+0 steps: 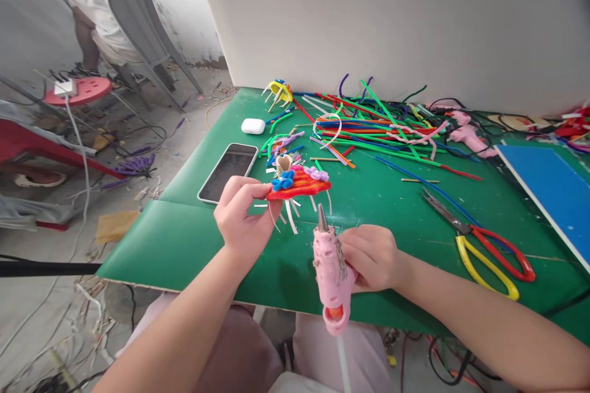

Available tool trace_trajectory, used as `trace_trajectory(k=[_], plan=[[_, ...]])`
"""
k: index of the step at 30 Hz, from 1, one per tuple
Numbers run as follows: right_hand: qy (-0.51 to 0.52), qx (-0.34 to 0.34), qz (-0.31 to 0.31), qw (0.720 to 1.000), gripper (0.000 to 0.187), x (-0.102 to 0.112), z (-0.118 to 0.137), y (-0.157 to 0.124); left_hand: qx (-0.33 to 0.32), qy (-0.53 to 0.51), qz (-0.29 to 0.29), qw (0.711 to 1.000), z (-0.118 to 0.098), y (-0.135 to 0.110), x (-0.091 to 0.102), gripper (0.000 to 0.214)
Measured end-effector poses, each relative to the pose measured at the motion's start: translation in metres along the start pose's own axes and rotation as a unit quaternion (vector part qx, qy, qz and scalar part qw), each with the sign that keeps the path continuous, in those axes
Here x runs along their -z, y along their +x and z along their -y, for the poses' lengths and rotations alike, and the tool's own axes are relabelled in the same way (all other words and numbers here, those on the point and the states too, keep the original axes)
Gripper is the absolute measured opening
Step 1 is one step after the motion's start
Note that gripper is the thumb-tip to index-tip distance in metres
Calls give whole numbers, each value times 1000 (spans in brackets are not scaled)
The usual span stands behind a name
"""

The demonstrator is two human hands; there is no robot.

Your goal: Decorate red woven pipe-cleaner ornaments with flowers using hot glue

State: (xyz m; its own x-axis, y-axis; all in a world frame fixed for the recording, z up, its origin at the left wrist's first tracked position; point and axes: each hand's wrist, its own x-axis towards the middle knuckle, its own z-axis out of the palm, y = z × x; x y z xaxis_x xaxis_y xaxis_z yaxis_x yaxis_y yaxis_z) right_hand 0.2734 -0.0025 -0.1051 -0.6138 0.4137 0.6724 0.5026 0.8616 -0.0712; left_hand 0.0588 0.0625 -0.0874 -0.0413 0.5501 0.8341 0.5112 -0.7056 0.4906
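From my remote seat I can read no text, label, brand, number or sign on anything in the grip, beside it or beyond it
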Motion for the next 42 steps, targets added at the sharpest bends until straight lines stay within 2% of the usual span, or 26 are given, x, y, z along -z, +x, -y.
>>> trace_trajectory(k=[15, 42], plan=[[-13, -2, -5, 1000, 33, -2, -1, -1, -35, -11, 6, 999, 2, 0, 0, 16], [-22, -6, -2, 1000, 29, -2, -1, -2, -40, -32, 13, 999, 3, 1, -1, 18]])
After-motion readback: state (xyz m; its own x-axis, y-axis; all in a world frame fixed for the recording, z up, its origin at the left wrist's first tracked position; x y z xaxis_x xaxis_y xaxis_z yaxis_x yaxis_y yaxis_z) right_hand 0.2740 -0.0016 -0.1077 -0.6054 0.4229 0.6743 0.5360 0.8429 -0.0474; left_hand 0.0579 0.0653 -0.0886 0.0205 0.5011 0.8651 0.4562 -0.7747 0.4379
